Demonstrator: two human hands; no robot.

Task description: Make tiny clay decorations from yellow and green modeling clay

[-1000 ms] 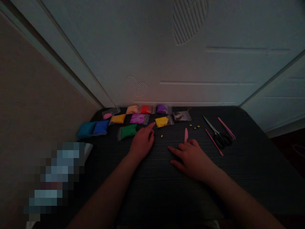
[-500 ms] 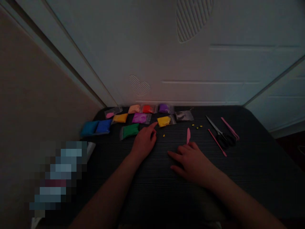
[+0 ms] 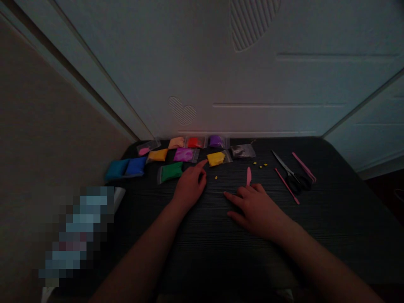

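Note:
My left hand (image 3: 190, 184) rests on the dark table with its index finger stretched toward a bag of yellow clay (image 3: 216, 158); whether the fingertip touches the bag I cannot tell. Just right of that hand lies a tiny yellow piece (image 3: 216, 177). My right hand (image 3: 252, 206) is lowered over the table, index finger and thumb apart, holding nothing that shows. Beyond its knuckles a pink plastic knife (image 3: 248, 175) lies flat, its lower end hidden by the hand. Several small yellow-and-dark pieces (image 3: 260, 166) sit farther back on the right.
Bags of green (image 3: 171, 171), blue (image 3: 135, 166), magenta (image 3: 184, 155), red (image 3: 195, 142) and purple clay (image 3: 216, 141) line the back left. Black-handled scissors (image 3: 293, 181), a thin pink tool (image 3: 286, 185) and more pink tools (image 3: 303, 167) lie right. A white panel (image 3: 202, 75) rises behind.
My right hand has shifted slightly forward, its index fingertip a little nearer the small yellow piece. The left hand keeps its pose. The whole view has tilted slightly.

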